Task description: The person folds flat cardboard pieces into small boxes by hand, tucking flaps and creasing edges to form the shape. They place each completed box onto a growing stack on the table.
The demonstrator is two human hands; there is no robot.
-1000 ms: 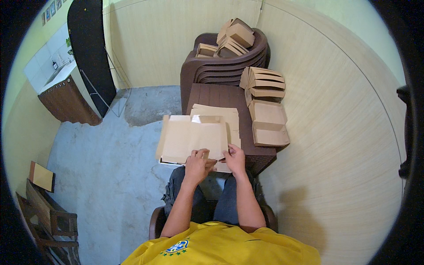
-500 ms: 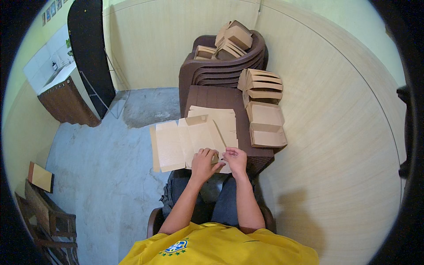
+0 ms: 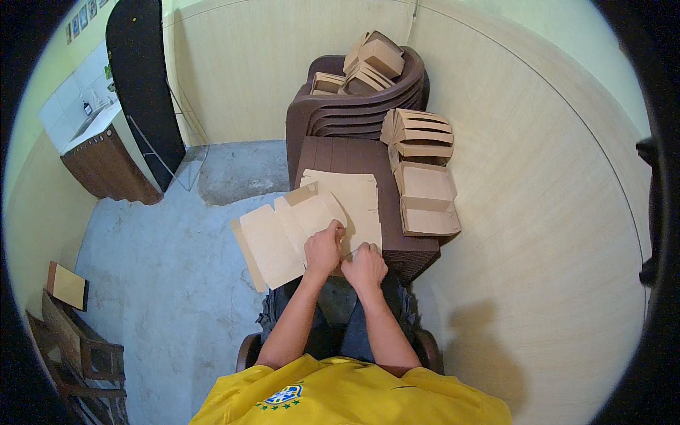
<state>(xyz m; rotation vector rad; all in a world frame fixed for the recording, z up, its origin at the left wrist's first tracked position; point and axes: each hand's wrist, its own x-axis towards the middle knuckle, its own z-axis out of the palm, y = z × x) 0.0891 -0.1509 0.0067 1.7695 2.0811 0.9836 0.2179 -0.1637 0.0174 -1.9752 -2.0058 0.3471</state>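
Note:
A partly folded kraft cardboard box (image 3: 273, 241) lies tilted in front of me, its left part reaching out past the brown table's edge. My left hand (image 3: 324, 249) is closed on its right side, fingertips pinching a raised flap. Just right and nearer, my right hand (image 3: 365, 268) has its fingers curled at the box's near right corner; the fold between the fingers is mostly hidden. Under the box lies a flat cardboard sheet (image 3: 363, 195) with slotted edges, resting on the brown woven-look table (image 3: 333, 152).
Open cardboard boxes (image 3: 428, 198) line the table's right side, with several nested ones (image 3: 423, 134) behind. More boxes (image 3: 375, 60) sit on stacked brown chairs (image 3: 304, 117). A pale panelled wall (image 3: 538, 212) stands close on the right. Wooden furniture (image 3: 81, 347) is at lower left.
The box has turned, its left end swinging down and toward me. My left hand has moved slightly up along the flap, while my right hand has come lower and left, fingers curling.

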